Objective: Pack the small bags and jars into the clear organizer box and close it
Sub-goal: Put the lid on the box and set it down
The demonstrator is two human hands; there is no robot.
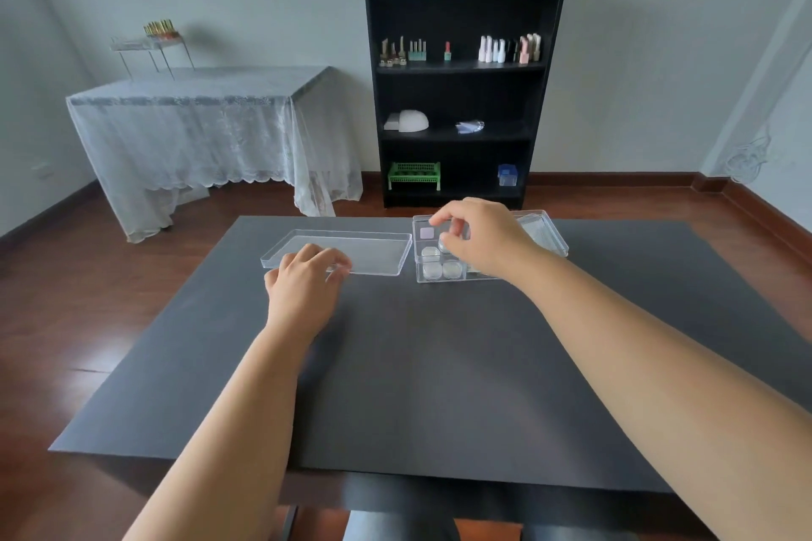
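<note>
A clear organizer box [422, 277] stands on the far part of the black table [417, 387]. Inside it I see three small clear jars with pale lids [441, 269] and a small pale pink bag [426, 232]. My right hand [479, 239] hovers over the box, its fingertips pinched on another small jar [444, 245] above the compartments. A flat clear tray-like lid [373, 253] lies to the left of the box. My left hand [307, 281] rests on the near edge of that lid, fingers curled down onto it. Another clear lid [547, 233] leans behind the box on the right.
A black bookshelf [461, 101] with nail polish bottles stands behind the table. A lace-covered side table [197, 123] is at the back left. The near half of the black table is bare; wooden floor surrounds it.
</note>
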